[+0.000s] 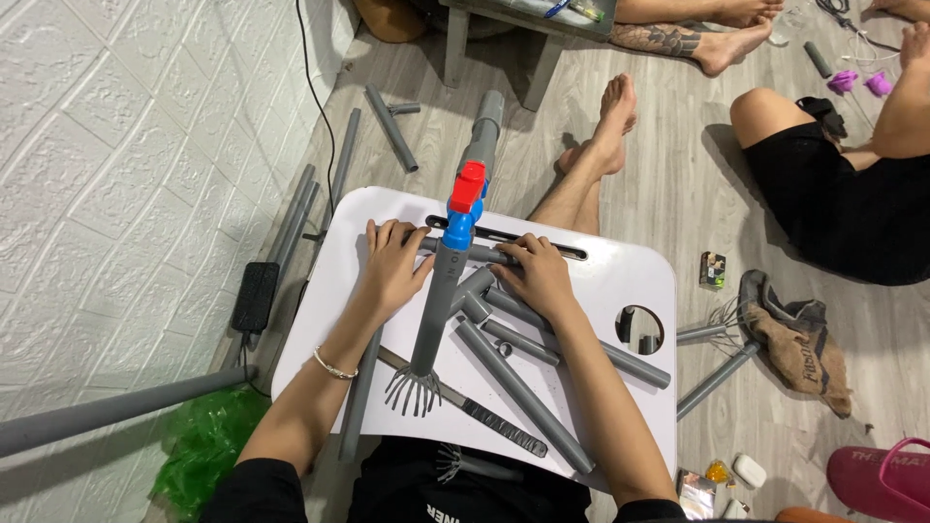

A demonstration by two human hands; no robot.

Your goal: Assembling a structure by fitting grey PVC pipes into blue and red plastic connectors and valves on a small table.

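A grey plastic pipe assembly stands tilted on a white lap table. It carries a blue valve with a red handle and ends near me in a comb-like toothed piece. My left hand rests on a grey crosswise pipe left of the assembly. My right hand grips the same crosswise pipe on its right side. Several loose grey pipe lengths and a tee fitting lie on the table under my right forearm.
More grey pipes lie on the wooden floor along the white wall. A black power adapter and green plastic bag sit at left. Other people's legs are ahead and right. A brown cloth and pink sandal lie at right.
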